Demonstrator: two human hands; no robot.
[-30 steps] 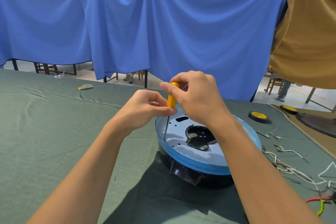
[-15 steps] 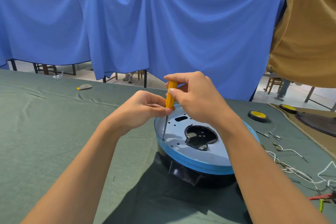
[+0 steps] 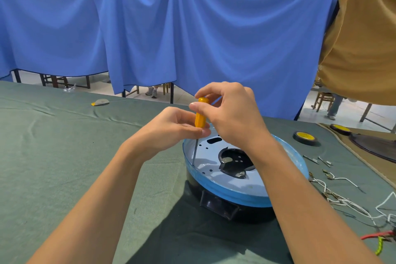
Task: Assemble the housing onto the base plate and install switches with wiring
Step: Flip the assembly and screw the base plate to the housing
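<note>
One screwdriver [image 3: 200,116] with an orange handle, and both hands are on it. The left hand [image 3: 171,129] pinches the bottom end of the handle between thumb and fingertips. The right hand [image 3: 232,118] pinches the upper part, fingers curled round it from the top. The shaft leans slightly, and its tip sits just inside the raised rim on the left edge of the base plate [image 3: 233,192].

That's one round pale-blue plate, sitting on top of one black housing [image 3: 218,207], all of it on the table's green cloth [image 3: 53,156]. The plate has one big ragged cutout in the middle, one oblong slot near the far side and a scatter of small holes.

Off to the right:
- Two black discs with yellow centres, one nearer [image 3: 305,137] and one further back [image 3: 340,129].
- A loose tangle of white wires [image 3: 342,200].
- One red and one green lead [image 3: 378,242] at the edge of the shot.
- Some small metal bits [image 3: 310,159] next to the plate, too tiny to count properly.

One small grey-and-yellow thing [image 3: 100,102] lies on the far left of the cloth, and I can't make out what it is.
</note>
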